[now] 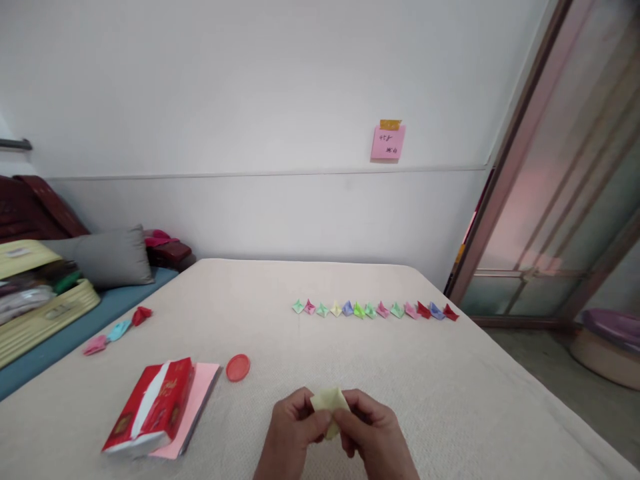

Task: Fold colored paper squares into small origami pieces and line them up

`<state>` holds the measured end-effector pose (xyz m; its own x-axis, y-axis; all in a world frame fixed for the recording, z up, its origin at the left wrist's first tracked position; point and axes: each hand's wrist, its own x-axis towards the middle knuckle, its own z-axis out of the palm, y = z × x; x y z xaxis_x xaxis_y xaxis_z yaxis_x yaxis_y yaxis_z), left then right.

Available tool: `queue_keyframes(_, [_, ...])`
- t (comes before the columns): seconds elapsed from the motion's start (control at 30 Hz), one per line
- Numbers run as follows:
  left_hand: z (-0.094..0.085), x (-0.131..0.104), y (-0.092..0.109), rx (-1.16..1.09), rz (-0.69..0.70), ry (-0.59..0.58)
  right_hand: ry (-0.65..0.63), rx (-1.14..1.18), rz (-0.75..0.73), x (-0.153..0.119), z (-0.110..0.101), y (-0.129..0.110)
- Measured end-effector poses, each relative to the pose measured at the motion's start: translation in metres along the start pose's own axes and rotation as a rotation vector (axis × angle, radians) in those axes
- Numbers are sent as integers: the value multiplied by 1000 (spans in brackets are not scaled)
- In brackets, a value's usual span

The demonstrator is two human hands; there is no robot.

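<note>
A small pale yellow piece of folded paper [330, 400] is held just above the table, near its front edge. My left hand [295, 427] pinches its left side between thumb and fingers. On the other side, my right hand [373, 427] grips it the same way, the two thumbs meeting low on the paper. The thumbs cover part of its lower half, so the folds there are hidden. Farther back stands a row of several small folded paper shapes [370, 310] in green, pink, yellow, blue and red.
Left of my hands lies a red tissue pack [167, 393] on pink paper sheets [200, 393], beside a round red lid [238, 367]. Three folded papers [119, 330] lie at the table's left edge. A pink note [388, 143] is taped to the wall.
</note>
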<state>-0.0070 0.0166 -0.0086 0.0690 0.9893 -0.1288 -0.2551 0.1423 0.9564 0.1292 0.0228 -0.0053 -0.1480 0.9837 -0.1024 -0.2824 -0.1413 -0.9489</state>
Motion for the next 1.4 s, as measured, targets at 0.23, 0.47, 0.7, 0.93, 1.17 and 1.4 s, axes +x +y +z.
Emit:
queue_keyframes(0.23, [0,-3,11,34,-16,-9,-46,-134,-63,-1,-1,-3])
queue_keyframes(0.47, [3,-8,8,-188,-1,37,-13,-161,-152,-8,4,-11])
queue_keyframes(0.7, [-2,-6,-1,-117,99,27,-132,-90,-205,-11,-3,-17])
queue_keyframes(0.93, [0,-11,17,18,73,15,-57,-55,-216,-8,-7,-8])
queue_keyframes(1.17, [3,-7,4,127,152,68,-90,-31,-196,-2,-8,-2])
queue_keyframes(1.4, [2,-10,2,275,337,103,-107,159,-117,-3,-4,-5])
